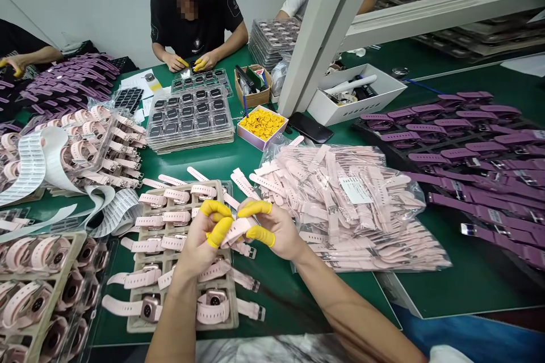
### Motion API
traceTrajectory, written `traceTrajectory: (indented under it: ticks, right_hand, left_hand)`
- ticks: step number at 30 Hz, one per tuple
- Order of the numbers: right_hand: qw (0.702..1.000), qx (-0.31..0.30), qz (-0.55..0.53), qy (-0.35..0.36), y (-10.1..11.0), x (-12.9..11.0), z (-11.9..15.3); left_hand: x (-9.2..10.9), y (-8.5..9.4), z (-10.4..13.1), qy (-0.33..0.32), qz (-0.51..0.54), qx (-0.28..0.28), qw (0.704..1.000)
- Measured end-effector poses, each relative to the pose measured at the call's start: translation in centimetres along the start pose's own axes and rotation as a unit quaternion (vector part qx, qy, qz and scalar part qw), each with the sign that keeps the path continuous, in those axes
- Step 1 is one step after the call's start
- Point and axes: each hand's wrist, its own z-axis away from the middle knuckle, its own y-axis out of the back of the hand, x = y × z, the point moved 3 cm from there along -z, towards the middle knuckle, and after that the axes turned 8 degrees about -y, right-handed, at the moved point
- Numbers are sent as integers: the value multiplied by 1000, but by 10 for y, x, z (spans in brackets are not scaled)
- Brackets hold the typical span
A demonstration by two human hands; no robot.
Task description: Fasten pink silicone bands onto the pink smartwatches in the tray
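Strap (237, 231), pink, sits over the tray's (135, 324) right edge, pinched by both left hand (202, 236) and right hand (275, 228). Left forearm (172, 306) crosses the tray, hiding some watches (149, 307). Bagged straps (315, 181) lie right, label strips (123, 210) left, yellow finger cots (263, 123) beyond.

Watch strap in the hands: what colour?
The watch strap is pale pink, clearest in the head view.

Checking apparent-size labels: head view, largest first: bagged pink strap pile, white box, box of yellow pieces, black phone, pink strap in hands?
1. Bagged pink strap pile
2. White box
3. Box of yellow pieces
4. Black phone
Unranked: pink strap, partly covered and nearer the camera, so unsure against the phone.
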Motion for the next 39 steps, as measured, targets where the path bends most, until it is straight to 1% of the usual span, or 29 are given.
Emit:
traceTrajectory:
  ticks: [2,7,12,13,16,19,21,23,25,27,29,31,34,36,39]
  right_hand:
    - [1000,-18,-8,-1,-2,-1,1]
    - [999,-39,14,31,-2,-5,1]
    - [994,-60,71,56,-5,-3,1]
    - [994,-56,76,56,-5,-2,1]
    - [995,-34,76,63,-4,-3,0]
    - [991,-41,97,77,-4,-5,0]
    - [989,-55,112,77,-6,-5,1]
    - [990,-54,106,73,-7,-5,0]
    - [994,-35,79,62,-5,-4,0]
    - [997,-14,54,48,-2,-4,-1]
    - [998,-11,44,43,0,-5,0]
    - [997,-25,55,48,0,-7,0]
    - [995,-41,77,44,-2,-6,0]
    - [997,-28,63,34,-2,-3,1]
    - [999,4,26,39,0,0,3]
  left_hand:
    - [-2,-5,-1,11,29,3,1000]
    - [2,-10,-4,12,8,9,1000]
    - [0,-10,-5,11,10,61,998]
    - [0,-10,-5,18,7,61,998]
    - [1,-11,-7,53,-3,33,998]
    - [1,-12,-8,71,-5,24,997]
    - [-1,-11,-7,64,-2,36,997]
    - [-2,-10,-8,39,9,49,998]
    - [-1,-9,-8,16,30,42,999]
    - [0,-9,-7,12,42,21,999]
    - [1,-9,-6,16,20,7,1000]
    - [2,-9,-4,6,-13,5,1000]
    - [3,-8,-4,-7,-27,24,999]
    - [4,-9,-5,-5,8,26,1000]
    - [9,-14,-9,-2,55,4,998]
